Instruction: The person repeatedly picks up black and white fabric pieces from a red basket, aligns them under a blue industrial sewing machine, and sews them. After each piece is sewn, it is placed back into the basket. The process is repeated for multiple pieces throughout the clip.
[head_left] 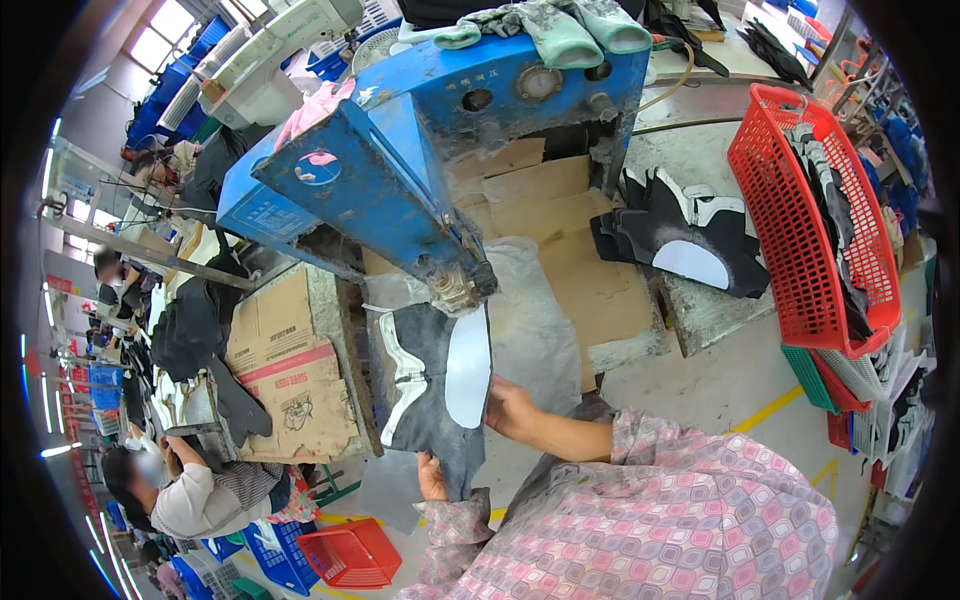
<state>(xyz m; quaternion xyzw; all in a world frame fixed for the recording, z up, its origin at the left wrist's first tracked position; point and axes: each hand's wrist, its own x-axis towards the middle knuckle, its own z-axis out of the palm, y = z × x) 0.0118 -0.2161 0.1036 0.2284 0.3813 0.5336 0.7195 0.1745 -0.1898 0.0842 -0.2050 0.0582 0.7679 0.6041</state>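
A dark, flat cut piece (432, 418), perhaps a shoe upper, lies below the head of a blue machine (390, 190). It has a white oval patch (467, 370) on its right and a wavy white strip (404, 385) on its left. My left hand (432, 477) pinches the near edge of the piece. At its right edge my right hand (511, 408) grips it, some fingers hidden beneath. The far edge touches or nearly meets the machine's metal tip (458, 288). Under the piece a clear plastic sheet (535, 320) covers cardboard (590, 265).
More dark pieces with white patches (640, 235) lie on the right bench. Beyond them stands a red basket (740, 150) of cut pieces. A cardboard box (290, 360) is on the left; a red crate (350, 555) is on the floor. A co-worker (215, 490) sits at the lower left.
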